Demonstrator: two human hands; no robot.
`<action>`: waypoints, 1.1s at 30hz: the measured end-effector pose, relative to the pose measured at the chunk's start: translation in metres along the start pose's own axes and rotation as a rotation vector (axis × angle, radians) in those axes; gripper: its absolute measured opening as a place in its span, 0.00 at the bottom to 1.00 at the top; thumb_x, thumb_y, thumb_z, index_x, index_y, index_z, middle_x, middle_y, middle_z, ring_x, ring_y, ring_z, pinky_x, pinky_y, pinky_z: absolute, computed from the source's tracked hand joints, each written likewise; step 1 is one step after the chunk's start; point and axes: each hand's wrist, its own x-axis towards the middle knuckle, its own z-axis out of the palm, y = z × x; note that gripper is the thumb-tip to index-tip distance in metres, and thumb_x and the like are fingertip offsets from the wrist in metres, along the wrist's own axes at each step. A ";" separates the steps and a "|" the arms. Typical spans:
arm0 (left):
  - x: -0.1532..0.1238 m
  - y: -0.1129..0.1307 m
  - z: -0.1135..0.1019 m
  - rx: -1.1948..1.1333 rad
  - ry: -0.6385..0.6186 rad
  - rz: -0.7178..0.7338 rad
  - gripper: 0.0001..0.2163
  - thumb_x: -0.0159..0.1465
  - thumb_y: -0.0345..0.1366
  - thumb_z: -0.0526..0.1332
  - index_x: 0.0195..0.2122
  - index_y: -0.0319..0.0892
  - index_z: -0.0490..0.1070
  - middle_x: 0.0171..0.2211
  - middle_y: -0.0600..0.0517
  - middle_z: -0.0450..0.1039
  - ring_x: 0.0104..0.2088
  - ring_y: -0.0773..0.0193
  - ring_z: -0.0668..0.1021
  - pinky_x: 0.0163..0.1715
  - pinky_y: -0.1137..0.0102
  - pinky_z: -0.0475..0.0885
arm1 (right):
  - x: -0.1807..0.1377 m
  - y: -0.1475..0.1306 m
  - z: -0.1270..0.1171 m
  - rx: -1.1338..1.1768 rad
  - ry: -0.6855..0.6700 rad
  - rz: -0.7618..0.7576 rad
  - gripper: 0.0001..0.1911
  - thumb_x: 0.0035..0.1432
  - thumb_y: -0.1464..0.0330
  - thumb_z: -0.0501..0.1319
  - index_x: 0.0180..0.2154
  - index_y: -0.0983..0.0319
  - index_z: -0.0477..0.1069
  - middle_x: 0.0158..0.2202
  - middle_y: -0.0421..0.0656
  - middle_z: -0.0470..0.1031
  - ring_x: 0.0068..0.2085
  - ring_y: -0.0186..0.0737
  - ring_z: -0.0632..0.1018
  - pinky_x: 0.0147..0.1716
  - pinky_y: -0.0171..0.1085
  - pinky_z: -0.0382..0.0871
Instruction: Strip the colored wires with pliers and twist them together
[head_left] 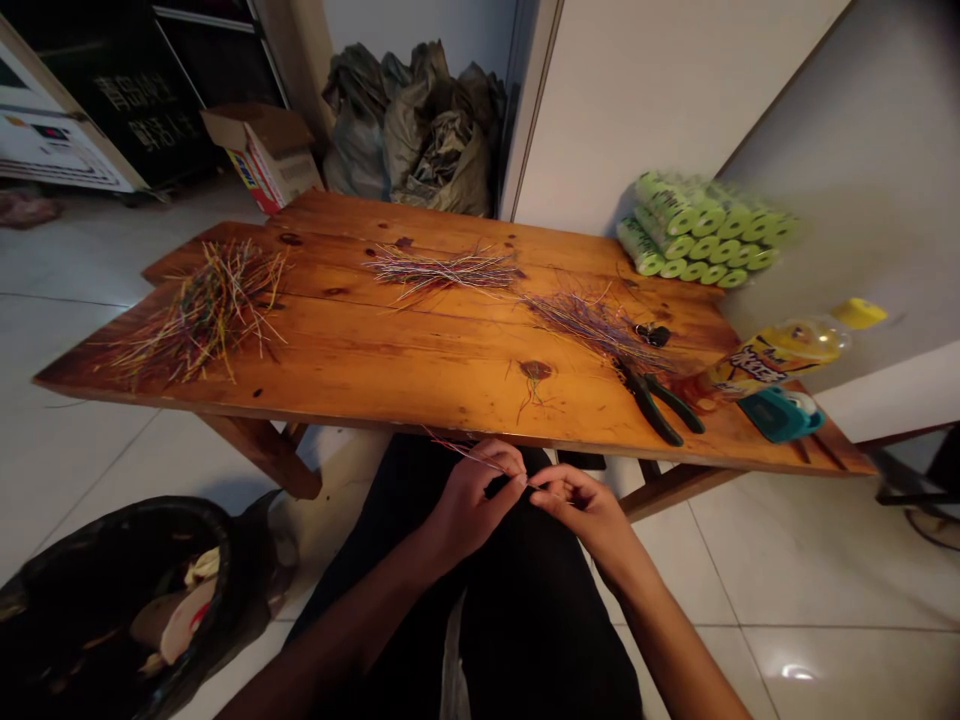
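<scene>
My left hand (476, 495) and my right hand (581, 505) meet over my lap, just below the near edge of the wooden table (420, 350). Both pinch a few thin coloured wires (469, 452) that stick out up and to the left from my left fingers. Three heaps of similar wires lie on the table: a yellow-green pile (202, 310) at the left, a purple-pink pile (442, 270) at the middle back, and a purple pile (592, 325) at the right.
Green-handled pliers (660, 400) lie at the right beside a tipped yellow bottle (772, 362) and a teal tape dispenser (784, 415). Stacked green rolls (697, 235) sit at the back right. A black bin bag (120, 600) stands at the lower left, a cardboard box (266, 155) behind.
</scene>
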 end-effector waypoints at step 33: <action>-0.002 -0.002 -0.002 -0.544 0.107 -0.522 0.10 0.58 0.40 0.59 0.33 0.40 0.75 0.26 0.51 0.74 0.27 0.66 0.75 0.35 0.68 0.70 | -0.020 0.017 0.070 0.492 0.033 0.143 0.18 0.54 0.52 0.54 0.29 0.61 0.62 0.13 0.29 0.50 0.14 0.25 0.49 0.14 0.29 0.42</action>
